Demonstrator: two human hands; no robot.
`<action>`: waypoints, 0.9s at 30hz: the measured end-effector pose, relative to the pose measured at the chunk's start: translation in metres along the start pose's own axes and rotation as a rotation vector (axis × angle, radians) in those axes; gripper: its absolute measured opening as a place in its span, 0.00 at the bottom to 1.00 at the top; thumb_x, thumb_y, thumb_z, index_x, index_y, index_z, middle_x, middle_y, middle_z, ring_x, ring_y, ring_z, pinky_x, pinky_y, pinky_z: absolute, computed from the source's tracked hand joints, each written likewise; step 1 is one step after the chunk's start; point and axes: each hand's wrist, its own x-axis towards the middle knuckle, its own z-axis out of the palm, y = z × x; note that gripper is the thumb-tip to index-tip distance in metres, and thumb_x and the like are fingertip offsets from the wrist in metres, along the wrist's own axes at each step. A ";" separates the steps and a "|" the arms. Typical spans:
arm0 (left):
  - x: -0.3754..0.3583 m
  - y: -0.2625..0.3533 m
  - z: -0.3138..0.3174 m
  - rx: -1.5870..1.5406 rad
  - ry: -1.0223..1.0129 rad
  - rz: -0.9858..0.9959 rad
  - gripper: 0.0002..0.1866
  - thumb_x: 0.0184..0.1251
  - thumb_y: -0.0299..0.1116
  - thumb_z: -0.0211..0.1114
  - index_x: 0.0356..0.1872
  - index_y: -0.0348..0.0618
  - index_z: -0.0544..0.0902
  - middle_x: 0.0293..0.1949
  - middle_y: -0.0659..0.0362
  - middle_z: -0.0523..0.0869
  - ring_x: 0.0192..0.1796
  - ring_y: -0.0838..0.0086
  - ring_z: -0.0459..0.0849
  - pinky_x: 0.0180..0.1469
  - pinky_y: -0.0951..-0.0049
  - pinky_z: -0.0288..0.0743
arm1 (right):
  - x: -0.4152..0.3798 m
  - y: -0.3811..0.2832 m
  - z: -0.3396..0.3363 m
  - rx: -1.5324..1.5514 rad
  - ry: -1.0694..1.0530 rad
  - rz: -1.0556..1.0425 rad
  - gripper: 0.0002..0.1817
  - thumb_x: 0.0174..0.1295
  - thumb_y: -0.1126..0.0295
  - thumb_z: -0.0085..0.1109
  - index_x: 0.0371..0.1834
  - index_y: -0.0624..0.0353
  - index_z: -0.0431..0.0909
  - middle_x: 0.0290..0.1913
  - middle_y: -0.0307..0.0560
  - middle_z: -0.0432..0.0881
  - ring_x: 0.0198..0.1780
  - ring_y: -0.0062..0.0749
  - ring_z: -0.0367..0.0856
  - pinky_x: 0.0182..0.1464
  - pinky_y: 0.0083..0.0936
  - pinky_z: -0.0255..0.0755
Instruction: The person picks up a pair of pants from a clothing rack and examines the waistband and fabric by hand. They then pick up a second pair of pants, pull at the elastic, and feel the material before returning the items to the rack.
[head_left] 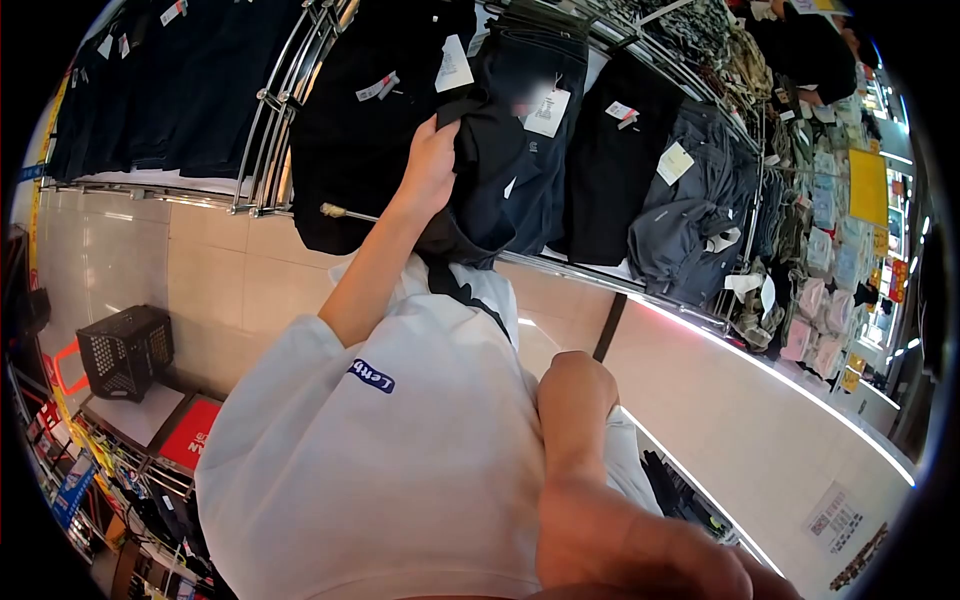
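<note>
My left hand (432,170) reaches forward to the rack, its fingers closed on the edge of a pair of black trousers (478,150). The cloth bunches and folds down over the rack's front side. Just right of it lie dark blue jeans (548,75) with a white hang tag (547,112). Black trousers with a red and white label (378,88) are to the left of the hand. My right hand (690,560) is raised close to the camera at the bottom right, with the arm bent; its fingers are partly cut off and hidden.
More black trousers (615,170) and grey trousers (690,240) are on the display to the right. A metal rail frame (275,110) separates it from dark jeans (170,90) at the left. A black basket (127,350) stands at the lower left. A person (810,50) is at the upper right.
</note>
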 end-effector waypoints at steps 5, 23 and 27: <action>0.012 -0.005 -0.002 0.033 0.006 -0.005 0.17 0.79 0.31 0.50 0.60 0.33 0.76 0.57 0.53 0.83 0.59 0.68 0.82 0.63 0.68 0.74 | -0.012 0.023 -0.019 -0.097 -0.119 -0.330 0.25 0.75 0.68 0.43 0.75 0.50 0.59 0.77 0.36 0.59 0.77 0.21 0.47 0.76 0.38 0.46; 0.008 -0.018 -0.009 0.130 -0.023 0.067 0.14 0.76 0.26 0.51 0.57 0.33 0.77 0.51 0.54 0.85 0.53 0.71 0.84 0.58 0.73 0.78 | -0.134 0.134 -0.247 -1.566 -0.239 0.934 0.19 0.57 0.60 0.73 0.28 0.64 0.75 0.14 0.40 0.67 0.17 0.19 0.61 0.22 0.24 0.56; 0.002 -0.016 -0.004 0.080 -0.032 0.101 0.13 0.75 0.26 0.51 0.55 0.33 0.76 0.46 0.56 0.84 0.47 0.76 0.84 0.52 0.77 0.77 | -0.145 0.142 -0.268 -1.417 -0.170 0.842 0.13 0.60 0.69 0.68 0.29 0.66 0.74 0.20 0.43 0.75 0.22 0.20 0.68 0.28 0.21 0.64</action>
